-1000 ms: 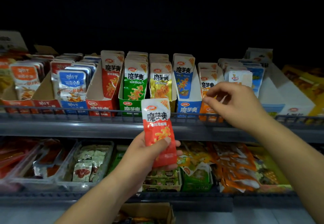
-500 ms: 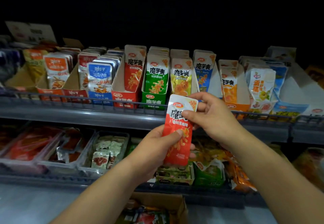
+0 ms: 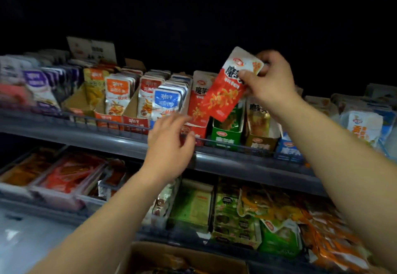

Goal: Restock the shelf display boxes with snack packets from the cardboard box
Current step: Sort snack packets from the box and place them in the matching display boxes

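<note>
My right hand (image 3: 271, 80) pinches the white top of a red snack packet (image 3: 223, 97) and holds it tilted above the upper shelf. The packet hangs over the red display box (image 3: 194, 128) and the green display box (image 3: 227, 136). My left hand (image 3: 169, 142) is open with spread fingers, just in front of the shelf rail below the red box, holding nothing. The cardboard box (image 3: 184, 256) shows at the bottom edge, with packets dimly seen inside.
The upper shelf (image 3: 236, 162) carries a row of display boxes, among them the orange box (image 3: 111, 117), yellow box (image 3: 261, 142) and blue box (image 3: 287, 148). A wire rail runs along its front. The lower shelf holds clear trays (image 3: 64, 179) and loose bags (image 3: 322, 230).
The red packet passed from my left hand to my right, which lifted it up over the display boxes. My left hand let go and moved left toward the shelf rail.
</note>
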Demonstrator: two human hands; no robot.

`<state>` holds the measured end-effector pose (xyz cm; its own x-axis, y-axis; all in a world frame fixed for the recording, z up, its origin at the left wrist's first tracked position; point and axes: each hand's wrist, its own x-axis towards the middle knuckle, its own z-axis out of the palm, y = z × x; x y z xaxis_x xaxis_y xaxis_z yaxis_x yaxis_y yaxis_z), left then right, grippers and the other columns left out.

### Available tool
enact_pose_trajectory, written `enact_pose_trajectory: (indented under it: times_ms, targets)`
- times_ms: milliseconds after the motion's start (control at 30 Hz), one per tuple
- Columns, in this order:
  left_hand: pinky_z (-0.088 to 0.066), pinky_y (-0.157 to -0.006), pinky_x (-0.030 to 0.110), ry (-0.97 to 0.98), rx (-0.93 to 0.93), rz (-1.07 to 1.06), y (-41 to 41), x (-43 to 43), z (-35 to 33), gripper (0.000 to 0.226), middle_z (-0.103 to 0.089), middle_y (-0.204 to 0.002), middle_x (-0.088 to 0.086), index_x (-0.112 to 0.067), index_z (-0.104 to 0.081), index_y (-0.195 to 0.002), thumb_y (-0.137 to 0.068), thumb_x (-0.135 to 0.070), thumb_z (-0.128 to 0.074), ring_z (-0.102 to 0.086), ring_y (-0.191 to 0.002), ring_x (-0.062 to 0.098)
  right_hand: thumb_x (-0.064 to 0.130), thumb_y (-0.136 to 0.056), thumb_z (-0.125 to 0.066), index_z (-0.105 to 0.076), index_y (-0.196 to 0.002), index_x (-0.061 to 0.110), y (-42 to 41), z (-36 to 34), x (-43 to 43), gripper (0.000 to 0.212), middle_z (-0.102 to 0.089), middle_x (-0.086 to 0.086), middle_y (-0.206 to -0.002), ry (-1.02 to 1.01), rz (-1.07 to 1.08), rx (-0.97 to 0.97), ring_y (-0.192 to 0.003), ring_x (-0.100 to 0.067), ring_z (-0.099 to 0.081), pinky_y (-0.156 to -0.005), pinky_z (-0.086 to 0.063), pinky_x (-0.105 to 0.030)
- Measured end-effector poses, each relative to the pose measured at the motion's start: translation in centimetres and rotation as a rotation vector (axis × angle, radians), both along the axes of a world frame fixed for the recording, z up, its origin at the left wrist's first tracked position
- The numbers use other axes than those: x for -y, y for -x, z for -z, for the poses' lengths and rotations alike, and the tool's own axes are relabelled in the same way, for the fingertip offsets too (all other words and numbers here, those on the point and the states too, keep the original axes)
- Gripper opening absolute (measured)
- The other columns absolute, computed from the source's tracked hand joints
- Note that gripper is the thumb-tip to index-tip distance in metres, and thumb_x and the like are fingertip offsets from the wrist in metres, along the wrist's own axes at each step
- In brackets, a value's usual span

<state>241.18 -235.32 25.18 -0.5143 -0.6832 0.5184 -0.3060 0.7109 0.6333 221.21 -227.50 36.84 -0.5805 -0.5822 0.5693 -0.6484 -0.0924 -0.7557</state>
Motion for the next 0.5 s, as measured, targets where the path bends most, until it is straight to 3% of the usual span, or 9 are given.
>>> enact_pose_trajectory:
  times_ms: [67,100,167,300,400,500]
  targets:
    - [-0.024,-0.119,0.041,0.01,0.061,0.05,-0.1,0.6,0.9,0.041,-0.052,-0.147,-0.006,-0.025,-0.056,-0.142,-0.102,-0.033,-0.057,-0.032,-0.145,0.018,0.019,-0.093,-0.071,-0.054,-0.124,0.007,-0.2,-0.8,2.9,0.038,-0.066,-0.008,-0.119,-0.04,0.068,-0.116,-0.102,-0.012,-0.061,-0.062,-0.045,-0.002]
    - [-0.022,-0.116,0.036,0.007,0.067,0.071,-0.1,0.8,1.1,0.042,-0.052,-0.147,-0.007,-0.026,-0.056,-0.143,-0.102,-0.032,-0.058,-0.031,-0.145,0.016,0.02,-0.092,-0.071,-0.054,-0.124,0.006,-0.3,-0.9,4.1,0.039,-0.065,-0.007,-0.119,-0.08,0.084,-0.168,-0.102,-0.013,-0.06,-0.059,-0.04,-0.001]
    - [-0.021,-0.113,0.031,-0.038,0.03,0.087,-0.2,1.1,1.1,0.04,-0.052,-0.144,-0.012,-0.027,-0.058,-0.142,-0.102,-0.033,-0.058,-0.031,-0.143,0.013,0.02,-0.092,-0.072,-0.054,-0.126,0.006,-0.4,-0.4,6.0,0.041,-0.064,-0.007,-0.118,-0.178,0.061,-0.221,-0.102,-0.014,-0.059,-0.059,-0.039,-0.003]
    - [-0.034,-0.119,0.045,-0.241,-0.102,0.122,-0.3,1.6,1.0,0.037,-0.049,-0.123,-0.023,-0.031,-0.056,-0.139,-0.102,-0.032,-0.057,-0.039,-0.137,0.012,0.022,-0.09,-0.074,-0.054,-0.126,0.011,-0.4,0.9,8.2,0.043,-0.065,-0.009,-0.121,-0.332,0.081,-0.306,-0.108,-0.023,-0.063,-0.076,-0.047,-0.026]
    - [-0.037,-0.117,0.045,-0.285,-0.141,0.149,-0.3,1.7,1.1,0.037,-0.04,-0.116,-0.037,-0.031,-0.056,-0.139,-0.102,-0.029,-0.058,-0.042,-0.134,0.012,0.022,-0.089,-0.075,-0.053,-0.132,0.016,-0.5,2.1,8.8,0.048,-0.063,-0.01,-0.127,-0.453,0.052,-0.398,-0.11,-0.023,-0.063,-0.077,-0.049,-0.027]
    - [-0.037,-0.118,0.043,-0.283,-0.153,0.153,-0.3,1.7,1.1,0.037,-0.038,-0.114,-0.04,-0.029,-0.057,-0.14,-0.103,-0.027,-0.057,-0.042,-0.133,0.011,0.028,-0.091,-0.072,-0.052,-0.137,0.02,-0.7,3.3,9.1,0.051,-0.062,-0.009,-0.133,-0.535,0.078,-0.511,-0.117,-0.028,-0.063,-0.08,-0.05,-0.029]
